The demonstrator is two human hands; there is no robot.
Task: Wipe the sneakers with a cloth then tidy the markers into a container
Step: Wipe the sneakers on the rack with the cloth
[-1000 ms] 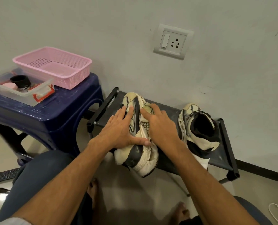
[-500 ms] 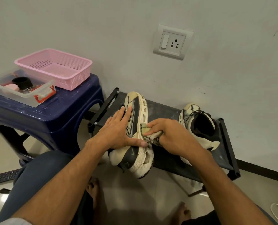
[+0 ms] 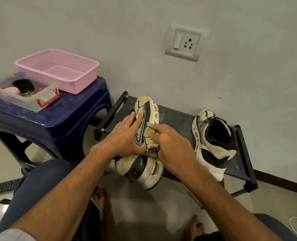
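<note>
On the black shoe rack (image 3: 175, 117), near sneaker (image 3: 144, 171): lies on its side, heel end overhanging the front edge.
Left hand (image 3: 125, 136): flat on the upper, fingers (image 3: 139, 119) straight and pressing, grasping nothing.
Right hand (image 3: 172, 146): fingers curled round a bunched cloth (image 3: 150, 136), held against the sole edge.
Risk, tipping: a hard stroke toward the heel could lever the overhanging shoe off the rack, since only the flat left palm pins it.
Risk, cloth: it is bunched small, so knuckles may rub the sole instead of fabric.
Risk, second sneaker (image 3: 212, 136): upright, near the right forearm; a wide swing could knock it.
Hidden: underside of the near sneaker; most of the cloth, under the hand.
Markers: none identifiable. Clear container (image 3: 22, 101) on the blue stool (image 3: 57, 119) holds small items I cannot name; pink basket (image 3: 81, 82) sits beside it.
</note>
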